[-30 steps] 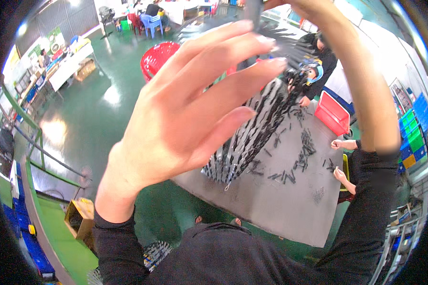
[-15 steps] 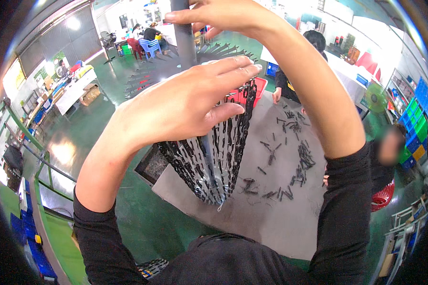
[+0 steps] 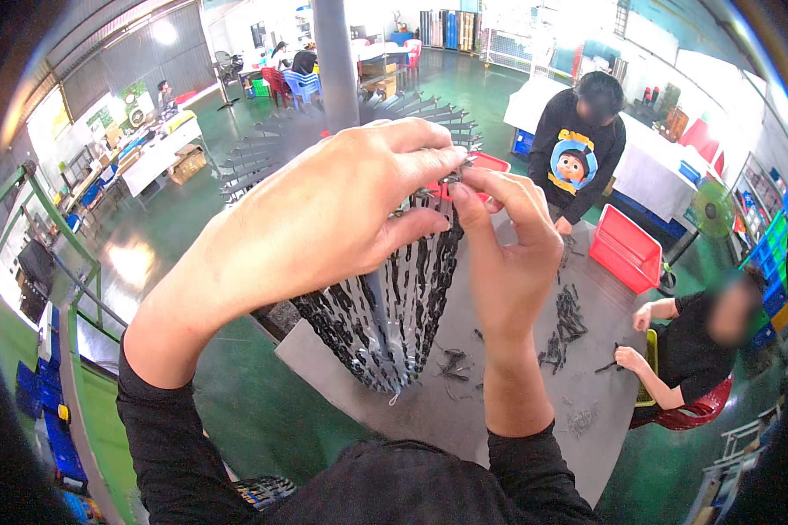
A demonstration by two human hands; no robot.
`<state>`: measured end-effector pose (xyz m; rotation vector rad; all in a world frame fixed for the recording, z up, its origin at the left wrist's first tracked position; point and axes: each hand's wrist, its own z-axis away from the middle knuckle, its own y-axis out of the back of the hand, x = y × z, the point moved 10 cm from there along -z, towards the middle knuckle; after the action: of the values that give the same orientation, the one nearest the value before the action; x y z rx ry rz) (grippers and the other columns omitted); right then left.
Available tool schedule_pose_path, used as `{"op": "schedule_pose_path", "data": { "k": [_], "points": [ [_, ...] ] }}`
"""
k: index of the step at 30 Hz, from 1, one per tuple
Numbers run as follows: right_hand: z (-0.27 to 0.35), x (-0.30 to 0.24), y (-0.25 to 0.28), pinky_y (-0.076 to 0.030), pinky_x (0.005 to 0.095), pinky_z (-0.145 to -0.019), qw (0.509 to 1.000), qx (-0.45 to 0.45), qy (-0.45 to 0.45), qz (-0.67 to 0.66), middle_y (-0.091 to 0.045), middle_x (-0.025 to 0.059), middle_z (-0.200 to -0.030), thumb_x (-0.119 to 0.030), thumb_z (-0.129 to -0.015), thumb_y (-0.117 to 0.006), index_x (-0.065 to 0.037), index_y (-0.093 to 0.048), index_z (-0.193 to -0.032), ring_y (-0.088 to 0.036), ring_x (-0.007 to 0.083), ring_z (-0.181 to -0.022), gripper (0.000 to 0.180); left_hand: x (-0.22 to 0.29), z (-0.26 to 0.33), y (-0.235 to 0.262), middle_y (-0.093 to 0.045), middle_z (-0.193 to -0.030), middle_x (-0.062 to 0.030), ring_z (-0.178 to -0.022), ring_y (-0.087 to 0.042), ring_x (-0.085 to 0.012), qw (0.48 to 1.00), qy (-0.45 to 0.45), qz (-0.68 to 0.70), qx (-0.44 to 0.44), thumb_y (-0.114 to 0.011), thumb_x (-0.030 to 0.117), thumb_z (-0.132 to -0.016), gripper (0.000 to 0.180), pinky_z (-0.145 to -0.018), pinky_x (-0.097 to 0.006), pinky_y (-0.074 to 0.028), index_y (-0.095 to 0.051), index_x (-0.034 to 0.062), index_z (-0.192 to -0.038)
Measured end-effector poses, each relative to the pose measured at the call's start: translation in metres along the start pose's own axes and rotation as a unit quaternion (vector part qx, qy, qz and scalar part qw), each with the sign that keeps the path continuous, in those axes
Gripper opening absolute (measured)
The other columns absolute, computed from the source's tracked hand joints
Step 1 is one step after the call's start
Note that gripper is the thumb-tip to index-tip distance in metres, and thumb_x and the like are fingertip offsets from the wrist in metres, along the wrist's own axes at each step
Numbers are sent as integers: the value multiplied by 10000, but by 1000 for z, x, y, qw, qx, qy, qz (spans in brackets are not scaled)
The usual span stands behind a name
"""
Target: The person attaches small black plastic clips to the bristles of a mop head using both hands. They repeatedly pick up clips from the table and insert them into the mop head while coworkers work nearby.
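Observation:
Black chain-like strands (image 3: 433, 293) hang in a tapering bundle below a round rack of dark radiating arms (image 3: 433, 111). A grey vertical pole (image 3: 334, 74) rises through the rack. At the bundle's upper right, my left hand (image 3: 359, 188) is curled, fingertips and thumb closed about a black strand. From the right, my right hand (image 3: 512, 236) pinches at the same spot, its fingertips meeting those of the left. Whatever small piece sits between the right fingers is mostly hidden; a bit of metal shows there. The strands' lower ends gather near a small pale loop (image 3: 394, 400).
Loose dark pieces (image 3: 569, 315) lie scattered on the grey table (image 3: 543, 455). One person (image 3: 578, 149) stands beyond the table; another (image 3: 696, 350) sits at its right, holding a dark piece. A red bin (image 3: 626, 249) is between them. Metal railing (image 3: 57, 241) stands left.
My right hand has come down from beside the pole to the strand at my left fingertips. My left hand keeps its place on the strand. The view has shifted, showing more of both people.

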<state>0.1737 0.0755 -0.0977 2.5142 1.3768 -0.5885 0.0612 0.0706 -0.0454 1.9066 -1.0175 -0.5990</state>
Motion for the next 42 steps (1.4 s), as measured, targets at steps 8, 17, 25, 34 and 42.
{"op": "schedule_pose_path", "data": {
  "k": [8, 17, 25, 34, 42],
  "points": [
    [-1, 16, -5, -434, 248, -629, 988, 8, -41, -149, -646, 65, -773, 8, -797, -687, -11, -660, -888, -573, 120, -683, 97, 3, -4, -3, -575, -1183, -171, -1044, -582, -359, 1000, 15, -12, -11, -700, 126, -782, 458, -887, -393, -485, -571, 7, -1206],
    [-2, 48, -14, -436, 196, -680, 915, -85, -162, -359, -653, 15, -814, 23, -819, -676, 19, -682, -893, -560, 58, -748, 75, 8, -8, -8, -569, -1191, -167, -1046, -581, -357, 1000, -2, -12, -18, -710, 126, -771, 475, -881, -396, -490, -568, 13, -1210],
    [2, 58, -10, -445, 207, -696, 866, -104, -192, -450, -656, 36, -831, 15, -824, -665, 26, -677, -901, -580, 82, -768, 79, 14, -13, -15, -561, -1212, -163, -1060, -574, -357, 999, -9, -10, -29, -710, 127, -768, 501, -893, -399, -489, -557, 22, -1233],
    [23, 78, 20, -433, 224, -742, 919, -143, -270, -251, -667, 41, -820, -36, -826, -682, 22, -689, -905, -589, 95, -784, 98, 18, -6, -17, -555, -1230, -158, -1081, -566, -358, 999, -8, -11, -49, -698, 152, -780, 511, -909, -403, -475, -540, 35, -1252],
    [-6, 33, 20, -464, 273, -712, 993, 25, -87, -75, -680, 84, -795, -33, -779, -715, -7, -702, -873, -604, 155, -729, 99, 16, -11, -9, -524, -1265, -178, -1132, -533, -363, 999, -24, -7, -42, -704, 180, -780, 530, -947, -410, -450, -526, 13, -1250]
  ]
}}
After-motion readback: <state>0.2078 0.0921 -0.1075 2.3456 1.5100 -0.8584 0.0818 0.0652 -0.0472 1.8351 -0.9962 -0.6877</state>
